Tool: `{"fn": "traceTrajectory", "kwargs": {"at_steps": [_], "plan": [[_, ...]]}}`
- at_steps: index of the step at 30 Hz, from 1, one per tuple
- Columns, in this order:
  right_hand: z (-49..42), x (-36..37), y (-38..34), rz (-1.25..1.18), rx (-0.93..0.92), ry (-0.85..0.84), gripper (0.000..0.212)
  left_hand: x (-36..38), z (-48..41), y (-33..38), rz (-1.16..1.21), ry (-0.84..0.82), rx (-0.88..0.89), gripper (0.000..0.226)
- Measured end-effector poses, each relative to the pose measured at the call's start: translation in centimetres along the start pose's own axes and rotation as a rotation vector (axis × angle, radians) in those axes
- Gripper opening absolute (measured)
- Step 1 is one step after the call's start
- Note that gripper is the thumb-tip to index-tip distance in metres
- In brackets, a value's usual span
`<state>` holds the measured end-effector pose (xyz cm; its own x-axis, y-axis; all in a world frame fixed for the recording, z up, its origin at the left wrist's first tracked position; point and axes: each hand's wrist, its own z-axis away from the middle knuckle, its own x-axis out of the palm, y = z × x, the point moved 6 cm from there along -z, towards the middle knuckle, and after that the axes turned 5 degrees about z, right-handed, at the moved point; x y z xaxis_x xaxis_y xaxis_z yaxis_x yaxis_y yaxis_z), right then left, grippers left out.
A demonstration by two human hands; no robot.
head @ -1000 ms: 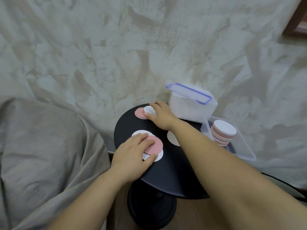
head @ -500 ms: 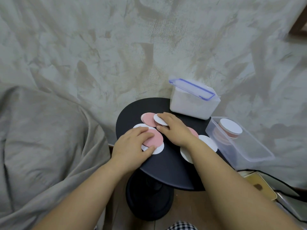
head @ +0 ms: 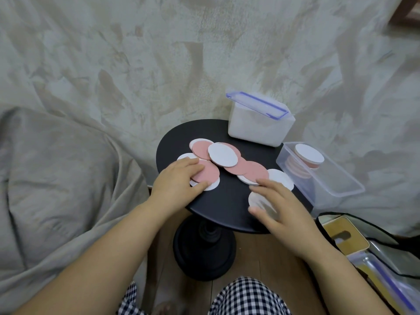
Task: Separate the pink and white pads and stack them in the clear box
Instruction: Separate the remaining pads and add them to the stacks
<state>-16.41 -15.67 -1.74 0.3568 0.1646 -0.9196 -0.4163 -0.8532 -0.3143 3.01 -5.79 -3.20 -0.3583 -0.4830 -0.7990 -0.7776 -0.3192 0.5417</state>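
Note:
Pink and white round pads lie overlapping on the small black round table (head: 227,202). A white pad (head: 222,155) tops the middle pile, with pink pads (head: 251,171) beside it. My left hand (head: 179,181) lies on a pink pad (head: 208,175), fingers on top and thumb at the edge of the white pad beneath. My right hand (head: 280,206) covers a white pad (head: 255,198) at the table's near right, index finger and thumb on either side of it. The clear box (head: 341,179) stands right of the table, holding a stack of pads (head: 309,153) with a white one on top.
A lidded container (head: 259,130) with a blue-edged lid stands at the table's back right. Grey fabric (head: 68,178) bulges on the left. An open bag (head: 363,246) with yellowish contents sits at the lower right. The table's black pedestal base (head: 204,253) stands on wooden floor.
My right hand has drawn back from the far pads to the white pad at the table's near right. The far pads now lie bunched nearer the middle. My left hand stays on its pink pad.

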Motion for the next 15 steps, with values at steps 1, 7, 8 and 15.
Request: {"fn": "traceTrajectory", "kwargs": {"at_steps": [1,7,8,15], "plan": [[0.9,0.4,0.3,0.011,0.008,-0.024,0.058,0.0,0.0,0.1,-0.002,-0.006,0.006,0.045],[1.2,1.9,0.3,0.073,-0.048,-0.089,0.080,0.0,0.5,1.4,-0.021,-0.009,0.075,0.054],[0.9,2.1,0.0,0.094,-0.065,-0.100,0.081,-0.1,0.7,1.7,-0.025,0.012,0.099,0.062],[1.0,2.2,-0.5,0.083,-0.060,-0.032,0.084,-0.7,2.5,2.9,-0.024,0.196,0.258,0.031]]}}
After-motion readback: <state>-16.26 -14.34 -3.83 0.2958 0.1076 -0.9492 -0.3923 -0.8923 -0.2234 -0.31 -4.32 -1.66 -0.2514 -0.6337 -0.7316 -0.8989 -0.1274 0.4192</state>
